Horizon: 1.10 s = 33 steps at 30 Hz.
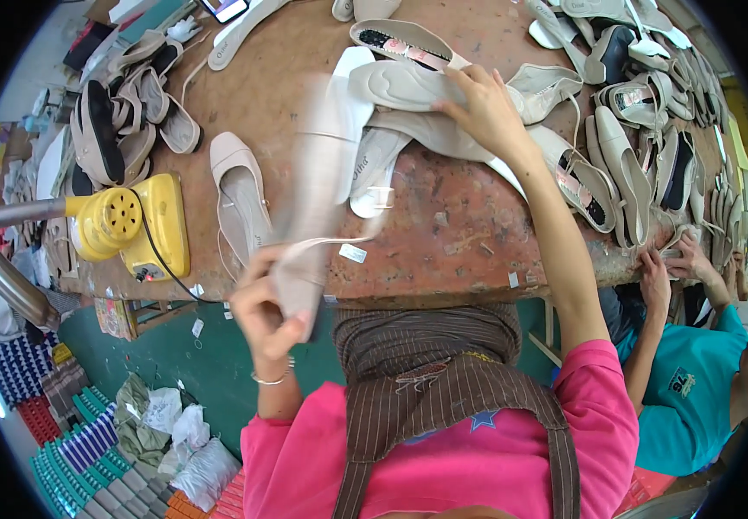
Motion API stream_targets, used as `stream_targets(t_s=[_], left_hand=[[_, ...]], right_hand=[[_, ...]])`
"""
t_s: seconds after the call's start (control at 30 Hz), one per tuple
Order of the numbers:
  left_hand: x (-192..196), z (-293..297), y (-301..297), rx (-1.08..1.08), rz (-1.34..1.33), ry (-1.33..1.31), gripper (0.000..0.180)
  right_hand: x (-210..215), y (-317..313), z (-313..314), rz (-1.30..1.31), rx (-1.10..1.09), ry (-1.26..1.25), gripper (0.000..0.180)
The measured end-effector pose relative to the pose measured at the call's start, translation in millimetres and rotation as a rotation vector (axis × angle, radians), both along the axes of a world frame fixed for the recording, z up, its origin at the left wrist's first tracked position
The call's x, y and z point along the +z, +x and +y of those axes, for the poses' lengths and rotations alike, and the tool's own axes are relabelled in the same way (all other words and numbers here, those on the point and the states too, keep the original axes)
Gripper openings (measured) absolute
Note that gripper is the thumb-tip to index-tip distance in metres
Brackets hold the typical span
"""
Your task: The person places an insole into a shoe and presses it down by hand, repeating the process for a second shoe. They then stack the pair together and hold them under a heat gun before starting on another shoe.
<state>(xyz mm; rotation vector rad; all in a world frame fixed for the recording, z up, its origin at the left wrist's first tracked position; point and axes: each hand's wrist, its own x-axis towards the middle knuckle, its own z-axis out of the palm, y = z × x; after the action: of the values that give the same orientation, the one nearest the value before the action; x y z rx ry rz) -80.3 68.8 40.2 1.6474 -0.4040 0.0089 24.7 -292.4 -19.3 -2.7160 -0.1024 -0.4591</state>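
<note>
My left hand [263, 304] grips a beige slingback shoe [322, 177] by its heel end. The shoe stands upright over the table's near edge, its toe smeared by motion, with the thin strap hanging loose to the right. At the table's middle, my right hand [488, 111] pinches the end of a beige cushioned insole [404, 85], which lies on a small heap of other insoles [430, 134]. Beyond that rests another beige shoe [408, 45], its inside showing. To the left of the held shoe lies a single slingback shoe [242, 195].
A yellow machine [153, 227] with a black cord sits on the table's left, near a metal pipe [10, 277]. Beige shoes are piled at left [131, 112] and right [642, 104]. A co-worker in a teal shirt [681, 406] handles a shoe at the right edge.
</note>
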Motion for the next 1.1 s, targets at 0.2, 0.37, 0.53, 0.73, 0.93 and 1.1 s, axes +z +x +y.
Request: stream_targets(t_s=[0.2, 0.37, 0.53, 0.73, 0.93, 1.1], left_hand=[[-36, 33, 68, 0.407, -0.291, 0.693, 0.011], [-72, 32, 57, 0.391, -0.375, 1.01, 0.021], [-82, 26, 28, 0.514, -0.275, 1.039, 0.026], [-88, 33, 7, 0.815, -0.309, 1.394, 0.041], [-23, -70, 28, -0.013, -0.001, 0.281, 0.097], [-23, -105, 69, -0.107, 0.028, 0.691, 0.083]], right_hand=[[24, -27, 9, 0.014, -0.022, 0.166, 0.03], [87, -65, 3, 0.407, -0.187, 0.691, 0.031], [69, -91, -7, 0.202, -0.039, 1.367, 0.048], [31, -130, 22, 0.341, 0.147, 1.946, 0.051], [21, -142, 56, 0.527, 0.257, 1.977, 0.044], [45, -143, 30, 0.528, 0.26, 1.968, 0.045]])
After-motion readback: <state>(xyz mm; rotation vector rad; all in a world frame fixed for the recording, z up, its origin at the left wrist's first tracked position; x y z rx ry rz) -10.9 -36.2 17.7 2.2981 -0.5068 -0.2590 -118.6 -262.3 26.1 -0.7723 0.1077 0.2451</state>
